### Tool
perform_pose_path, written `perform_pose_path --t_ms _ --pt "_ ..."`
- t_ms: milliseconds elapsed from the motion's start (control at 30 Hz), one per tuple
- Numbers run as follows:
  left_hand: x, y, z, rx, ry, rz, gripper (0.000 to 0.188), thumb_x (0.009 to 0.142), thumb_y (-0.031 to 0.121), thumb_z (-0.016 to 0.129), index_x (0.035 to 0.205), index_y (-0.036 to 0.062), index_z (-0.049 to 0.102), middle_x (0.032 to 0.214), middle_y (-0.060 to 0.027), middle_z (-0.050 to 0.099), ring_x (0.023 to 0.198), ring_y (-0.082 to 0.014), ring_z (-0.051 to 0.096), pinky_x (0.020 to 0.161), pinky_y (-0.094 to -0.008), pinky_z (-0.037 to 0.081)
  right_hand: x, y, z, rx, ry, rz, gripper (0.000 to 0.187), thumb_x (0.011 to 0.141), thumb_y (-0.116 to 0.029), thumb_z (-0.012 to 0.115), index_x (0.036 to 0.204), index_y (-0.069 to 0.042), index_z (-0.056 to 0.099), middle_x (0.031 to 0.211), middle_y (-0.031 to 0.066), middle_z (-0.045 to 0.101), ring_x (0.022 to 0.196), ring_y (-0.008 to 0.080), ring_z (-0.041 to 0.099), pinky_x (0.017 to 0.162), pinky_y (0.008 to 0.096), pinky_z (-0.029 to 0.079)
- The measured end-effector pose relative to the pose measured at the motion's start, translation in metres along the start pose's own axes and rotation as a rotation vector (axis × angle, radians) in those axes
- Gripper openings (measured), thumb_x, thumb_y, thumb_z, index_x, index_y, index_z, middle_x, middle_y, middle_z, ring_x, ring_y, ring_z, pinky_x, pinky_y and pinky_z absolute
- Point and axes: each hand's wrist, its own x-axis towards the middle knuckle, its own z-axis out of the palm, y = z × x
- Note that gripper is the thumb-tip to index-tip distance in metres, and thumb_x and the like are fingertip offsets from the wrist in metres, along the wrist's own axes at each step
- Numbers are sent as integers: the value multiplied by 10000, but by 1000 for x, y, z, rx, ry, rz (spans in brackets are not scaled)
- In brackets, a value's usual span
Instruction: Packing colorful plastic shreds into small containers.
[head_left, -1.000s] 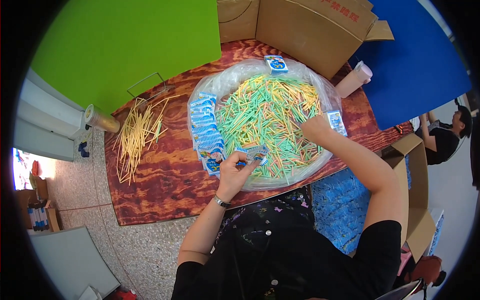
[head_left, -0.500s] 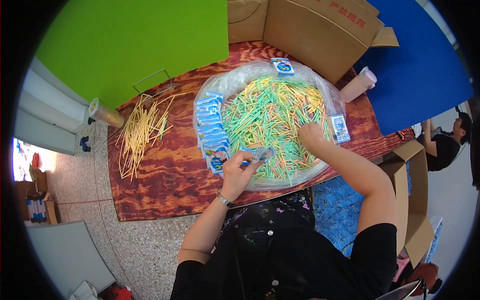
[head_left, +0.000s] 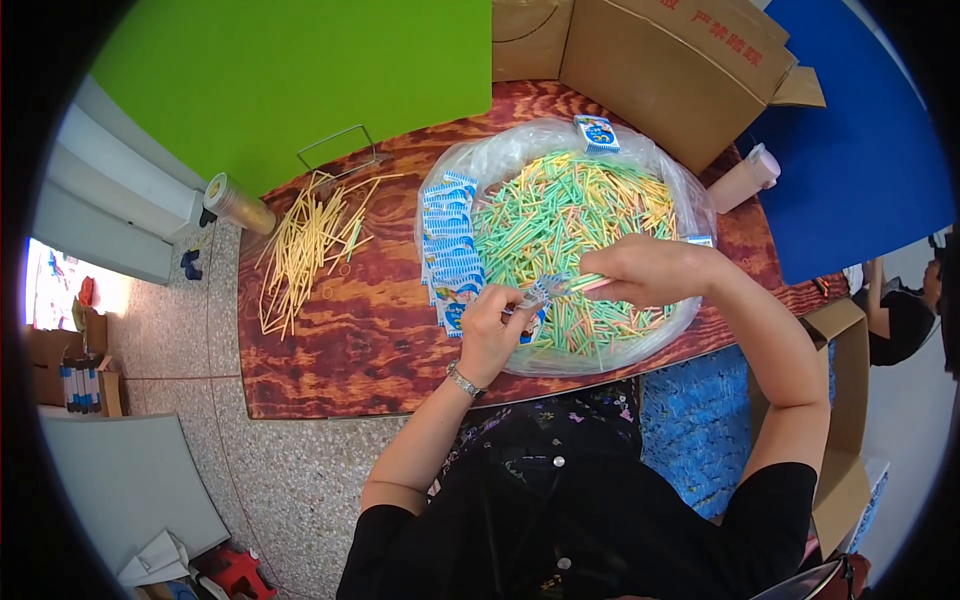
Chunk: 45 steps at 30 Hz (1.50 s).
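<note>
My left hand (head_left: pixel 492 325) is closed on a small clear-and-blue packet (head_left: pixel 538 293), holding it over the near side of a big heap of short sticks (head_left: pixel 570 220). These thin sticks are green, yellow and pink. Pinched in my right hand (head_left: pixel 650 268) are several of the short sticks (head_left: pixel 594 284), their ends at the packet's mouth. Whether any of them are inside it I cannot tell. Clear plastic sheeting (head_left: pixel 695 190) rings the heap. Along its left side lies an overlapping row of blue-and-white packets (head_left: pixel 450 235).
Long pale-yellow sticks (head_left: pixel 305 250) lie loose on the wood-patterned table (head_left: pixel 380 350), beside a clear tub (head_left: pixel 240 205). A small blue-and-white box (head_left: pixel 597 133) sits at the back. Behind stand a cardboard box (head_left: pixel 670 80) and a pink bottle (head_left: pixel 745 180). Another person (head_left: pixel 900 320) is at far right.
My right hand has come up out of the heap and moved left to the packet, now with several sticks in it. The whole view has shifted slightly.
</note>
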Motion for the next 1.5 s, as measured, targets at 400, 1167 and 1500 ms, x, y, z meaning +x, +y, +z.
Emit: perform_pose_path --t_ms 400,1167,1500 --pt "-6 -7 -4 108 -12 130 172 745 8 722 865 8 599 837 -111 629 703 -226 622 617 -333 517 27 -4 -7 -149 -330 202 304 915 -288 587 865 10 552 682 212 618 727 377 651 647 457 507" --pt "-57 -41 -48 128 125 -84 275 747 57 754 995 26 641 842 -116 591 731 -260 591 633 -340 495 105 1 130 240 580 -93 242 824 -169 691 1024 -63 603 856 148 636 808 346 624 697 414 502" --pt "-59 -60 -50 564 -77 165 273 782 95 719 1049 79 665 861 -70 611 786 -244 600 674 -346 507 85 13 137 -292 511 230 340 718 -289 775 904 -61 604 881 117 596 847 296 626 643 405 537"
